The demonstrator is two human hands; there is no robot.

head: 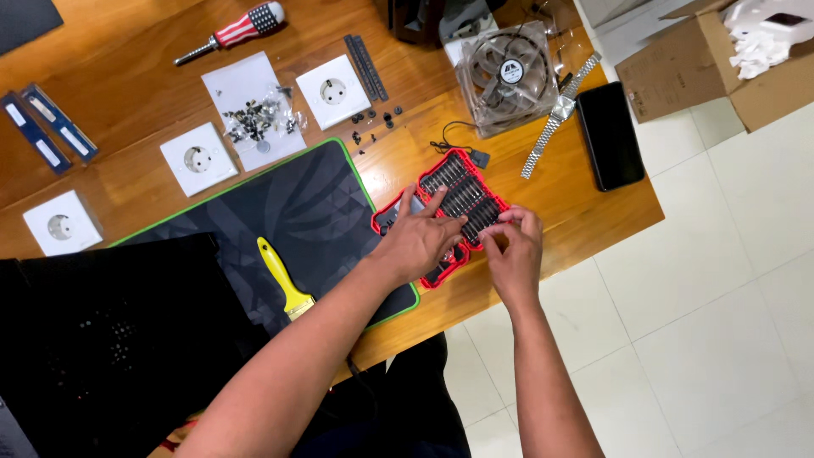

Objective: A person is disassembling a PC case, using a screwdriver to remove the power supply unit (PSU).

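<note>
Near the desk's [127, 102] front edge, the red bit case [458, 199] runs diagonally away under the flat, spread left hand [417, 242], while the nearer right hand [513, 250] pinches narrowly at its near-right rim.

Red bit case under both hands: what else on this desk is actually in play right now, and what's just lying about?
In hand:
- red bit case, open, rows of dark bits
- left hand, resting on the case
- right hand, fingertips pinched at the case's right edge

Lying about:
- yellow-handled brush on the dark mat
- screwdriver
- three white sockets
- case fan
- wristwatch
- phone
</note>
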